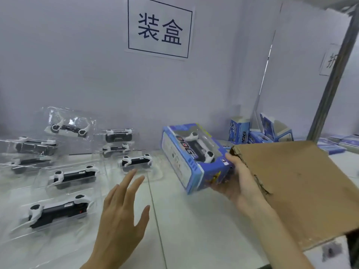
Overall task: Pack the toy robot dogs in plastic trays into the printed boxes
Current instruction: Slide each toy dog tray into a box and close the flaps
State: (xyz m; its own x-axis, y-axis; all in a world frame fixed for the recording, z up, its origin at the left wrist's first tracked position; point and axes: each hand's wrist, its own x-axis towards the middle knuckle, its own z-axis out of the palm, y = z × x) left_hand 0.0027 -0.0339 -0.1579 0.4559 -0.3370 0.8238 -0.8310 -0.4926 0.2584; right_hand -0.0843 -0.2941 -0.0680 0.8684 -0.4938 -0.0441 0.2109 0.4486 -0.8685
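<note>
My right hand grips a blue printed box at its near end, tilted above the table; a black and white toy robot dog shows through its window. My left hand hovers open with fingers spread over the white table, pointing toward a toy dog in a clear plastic tray. Several more trayed toy dogs lie to the left, among them a near one and a middle one.
A brown cardboard flap juts in at the right, next to my right hand. Several blue printed boxes stand against the back wall at the right. A flat stack of blue cartons lies far right. A metal post rises there.
</note>
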